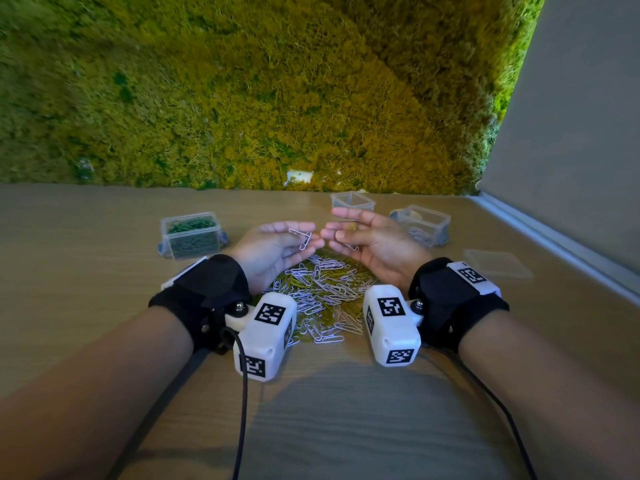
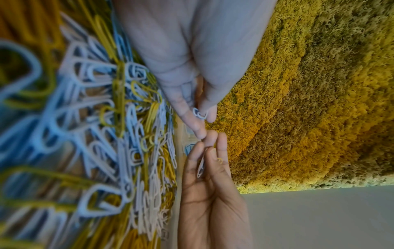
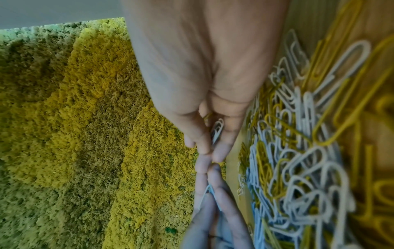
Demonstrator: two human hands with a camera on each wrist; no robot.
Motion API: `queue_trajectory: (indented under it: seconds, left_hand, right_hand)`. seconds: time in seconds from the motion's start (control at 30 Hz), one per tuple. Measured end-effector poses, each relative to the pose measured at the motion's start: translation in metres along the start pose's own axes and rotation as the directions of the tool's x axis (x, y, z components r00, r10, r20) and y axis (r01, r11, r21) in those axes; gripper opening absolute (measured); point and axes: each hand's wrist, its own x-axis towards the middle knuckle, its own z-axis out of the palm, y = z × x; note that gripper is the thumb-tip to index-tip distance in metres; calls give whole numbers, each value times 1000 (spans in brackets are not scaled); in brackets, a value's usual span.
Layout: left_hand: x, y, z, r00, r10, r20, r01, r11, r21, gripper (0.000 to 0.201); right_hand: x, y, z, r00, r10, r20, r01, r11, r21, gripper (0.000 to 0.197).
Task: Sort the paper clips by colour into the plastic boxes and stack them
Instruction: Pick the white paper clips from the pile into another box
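From the head view, the left hand (image 1: 273, 249) pinches white clips (image 1: 302, 238) and the right hand (image 1: 372, 242) pinches a yellow clip (image 1: 352, 226), fingertips meeting above the mixed pile (image 1: 322, 292). Only this view shows the green-filled box (image 1: 190, 233) far left. The wrist views show white clips inside the right hand too.

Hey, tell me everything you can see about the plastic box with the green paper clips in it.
The green-clip box is a small, clear plastic tub, rectangular with rounded corners and a slightly flared rim. It stands upright and lidless on the wooden table, to the left of the mixed pile of clips and just beyond the left hand. Dark green paper clips fill it almost to the rim. Neither hand touches it, and it stands apart from the pile.
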Motion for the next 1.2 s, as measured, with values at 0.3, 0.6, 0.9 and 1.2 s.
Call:
queue_trajectory:
  seconds: [0.3, 0.6, 0.9, 1.2]
  left_hand:
    - [0, 0, 0, 1000, 7, -4, -6, 999, 52, 13]
    - [0, 4, 1, 993, -84, -79, 68, 981, -183, 15]
    - [1, 12, -6, 988, 16, -156, 75, 826, 559, 9]
    - [-7, 16, -4, 981, -181, -63, 153, 541, 827, 10]
  right_hand:
    - [0, -2, 1, 987, -125, -106, 104, 978, -179, 56]
    - [-3, -6, 3, 984, -86, -153, -2, 866, -501, 29]
    - [-15, -10, 8, 994, 88, 72, 28, 427, -904, 18]
    - [-7, -1, 3, 997, 54, -55, -77, 781, -620, 11]
